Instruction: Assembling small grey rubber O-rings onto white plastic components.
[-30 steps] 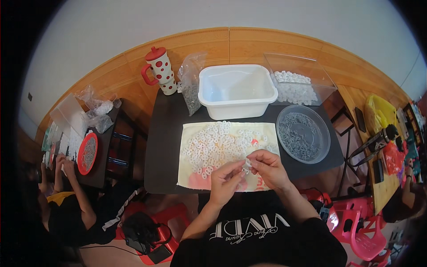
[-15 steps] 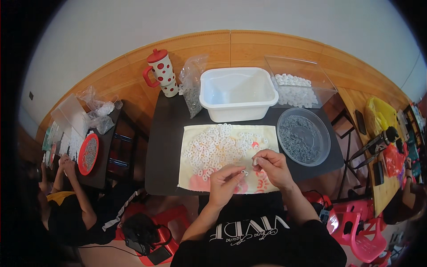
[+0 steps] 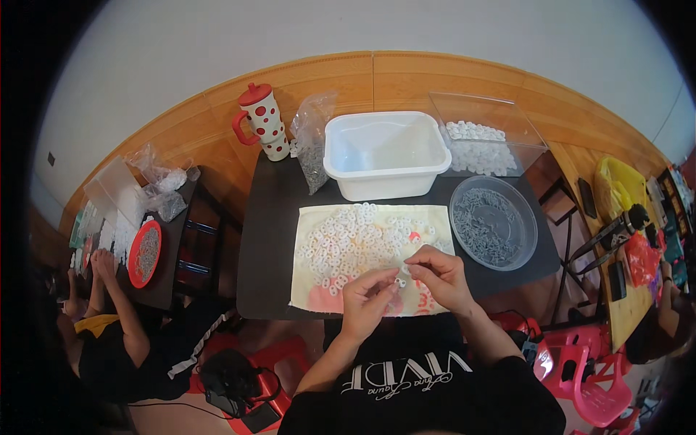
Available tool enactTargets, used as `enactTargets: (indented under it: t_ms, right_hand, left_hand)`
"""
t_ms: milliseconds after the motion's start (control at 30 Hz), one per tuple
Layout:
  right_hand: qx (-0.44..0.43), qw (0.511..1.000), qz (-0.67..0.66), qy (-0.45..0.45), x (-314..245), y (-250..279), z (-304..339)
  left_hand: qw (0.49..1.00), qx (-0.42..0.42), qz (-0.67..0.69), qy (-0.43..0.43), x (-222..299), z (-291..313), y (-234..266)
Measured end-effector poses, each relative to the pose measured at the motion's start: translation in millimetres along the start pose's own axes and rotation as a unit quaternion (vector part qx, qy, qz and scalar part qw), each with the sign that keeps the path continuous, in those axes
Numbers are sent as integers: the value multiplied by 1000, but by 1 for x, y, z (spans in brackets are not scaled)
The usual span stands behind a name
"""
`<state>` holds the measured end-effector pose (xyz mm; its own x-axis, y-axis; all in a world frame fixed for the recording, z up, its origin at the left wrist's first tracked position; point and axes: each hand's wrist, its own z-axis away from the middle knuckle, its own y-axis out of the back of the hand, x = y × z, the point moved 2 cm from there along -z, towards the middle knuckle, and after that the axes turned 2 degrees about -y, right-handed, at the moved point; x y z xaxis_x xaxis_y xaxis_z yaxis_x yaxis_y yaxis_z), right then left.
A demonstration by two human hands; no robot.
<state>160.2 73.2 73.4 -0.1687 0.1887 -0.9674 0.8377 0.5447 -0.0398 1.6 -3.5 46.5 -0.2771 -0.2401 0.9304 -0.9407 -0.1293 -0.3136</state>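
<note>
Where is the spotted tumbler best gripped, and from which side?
Grip the tumbler by its red handle, probably with the left hand from the left: the loop juts out that way, while a clear bag sits close on the right.

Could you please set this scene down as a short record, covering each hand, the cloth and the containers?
left hand: left hand, fingertips at a small white piece; grip unclear
right hand: right hand, fingers beside the left's; grip unclear
cloth: pale yellow cloth, bearing many white pieces
behind cloth: white tub
right of cloth: round clear container with grey parts
back left: spotted tumbler
</note>
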Motion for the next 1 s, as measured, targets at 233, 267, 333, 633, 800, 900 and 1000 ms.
enactTargets:
  t_ms: [233,267,333,633,800,900,1000]
  right_hand:
    - [-27,997,58,40,-3,-1,-1]
    - [-28,997,58,38,-3,-1,-1]
    - [-27,999,32,17,-1,-2,-1]
    - [74,997,7,21,8,-7,-2]
    - [144,989,19,20,21,7,-5]
    - [149,989,24,9,24,8,-2]
    - [145,989,34,25,25,11,2]
  left_hand:
    - [1000,9,18,-1,-4,1,0]
    - [1000,9,21,10,-3,0,0]
    - [999,10,23,21,-3,0,0]
    - [999,18,37,30,-7,-1,1]
    - [800,-20,-527,-286,7,-13,-1]
    - [765,-71,-587,-256,-7,-10,-10]
    - [793,-89,-556,-231,-9,-9,-7]
